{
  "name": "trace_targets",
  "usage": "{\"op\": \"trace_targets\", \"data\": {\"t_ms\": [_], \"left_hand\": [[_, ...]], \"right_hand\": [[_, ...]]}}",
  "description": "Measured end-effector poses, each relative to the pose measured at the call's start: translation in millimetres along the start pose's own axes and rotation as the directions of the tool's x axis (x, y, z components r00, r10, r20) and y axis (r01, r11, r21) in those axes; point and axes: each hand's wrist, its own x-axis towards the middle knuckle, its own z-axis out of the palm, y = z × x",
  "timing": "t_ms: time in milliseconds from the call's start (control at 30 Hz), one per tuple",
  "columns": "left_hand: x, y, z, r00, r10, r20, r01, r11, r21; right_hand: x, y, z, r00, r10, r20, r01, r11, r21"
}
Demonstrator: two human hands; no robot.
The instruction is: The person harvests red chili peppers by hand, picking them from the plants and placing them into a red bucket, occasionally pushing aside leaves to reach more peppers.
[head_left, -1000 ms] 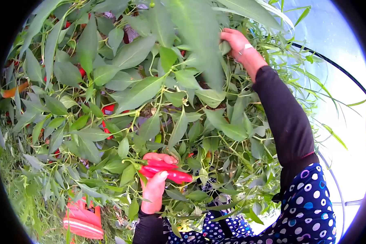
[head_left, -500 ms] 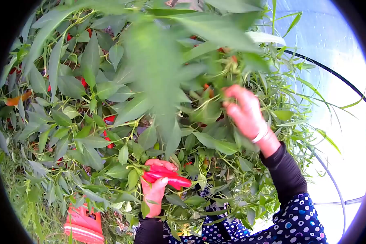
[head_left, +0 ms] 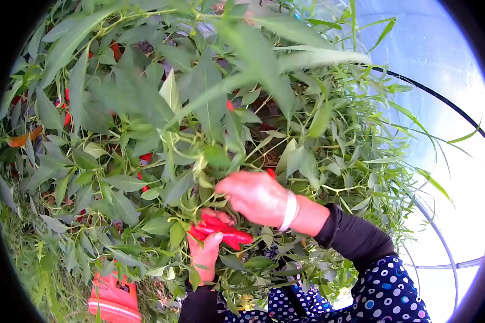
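Observation:
Several long red chili peppers (head_left: pixel 223 234) lie bunched in my left hand (head_left: pixel 203 258), its thumb pressed over them and its fingers wrapped behind. Just above and to the right is my right hand (head_left: pixel 256 199), back of the hand toward me, with a white band at the wrist. Its fingers are curled together by the pepper plant's stems and leaves (head_left: pixel 199 177). A red pepper tip (head_left: pixel 271 173) sticks out past the upper edge of this hand; the rest is hidden behind it.
Dense pepper foliage fills the middle, with more red peppers (head_left: pixel 145 158) and an orange one (head_left: pixel 25 138) among it. A red plastic container (head_left: pixel 115 296) stands in the grass at lower left. Clear plastic sheeting and a black hose (head_left: pixel 436 96) run along the right.
My right hand has come down and left from the upper right foliage to just above my left hand. The leaves near the camera have swung. My left hand stays on its peppers.

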Motion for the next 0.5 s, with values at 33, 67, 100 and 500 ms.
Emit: {"op": "trace_targets", "data": {"t_ms": [33,67,100,500], "left_hand": [[2,0,2,1.000,0.011,0.025,-0.011,1.000,-0.002],[3,1,3,0.998,0.022,0.052,-0.021,1.000,-0.005],[4,-2,-1,0.998,0.014,0.060,-0.012,0.999,-0.039],[-7,10,-11,0.987,-0.154,0.039,0.156,0.985,-0.067]], "right_hand": [[-2,3,-7,0.999,0.037,0.039,-0.037,0.999,0.008],[-4,4,-13,0.994,0.074,0.077,-0.075,0.997,0.013],[-7,5,-12,0.995,0.056,0.086,-0.060,0.997,0.044],[-44,6,15,0.941,0.023,0.339,0.011,0.995,-0.098]]}}
